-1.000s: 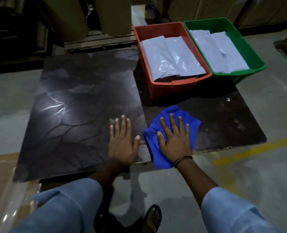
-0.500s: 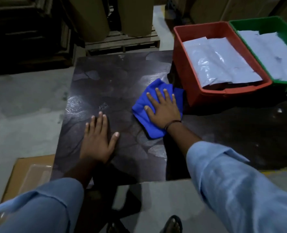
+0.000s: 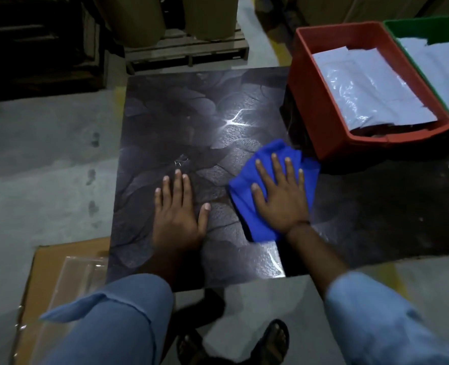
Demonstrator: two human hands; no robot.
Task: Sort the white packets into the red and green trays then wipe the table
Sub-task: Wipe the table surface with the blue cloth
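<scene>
My right hand (image 3: pixel 281 198) lies flat, fingers spread, pressing a blue cloth (image 3: pixel 247 206) onto the dark patterned table (image 3: pixel 181 119), just in front of the red tray (image 3: pixel 310 109). My left hand (image 3: pixel 178 214) rests flat on the table to the left of the cloth, holding nothing. White packets (image 3: pixel 368 90) lie in the red tray. The green tray (image 3: pixel 426 25) stands at the far right, partly cut off, with more white packets (image 3: pixel 439 64) inside.
A flat cardboard sheet with clear plastic (image 3: pixel 60 280) lies on the floor at the lower left. A wooden pallet (image 3: pixel 186 54) with brown rolls stands behind the table. My sandalled feet (image 3: pixel 273 338) are below the table's near edge.
My right hand slid the blue cloth from the near edge up toward the red tray, then slightly back. The left hand stayed flat on the table. The camera view shifted left.
</scene>
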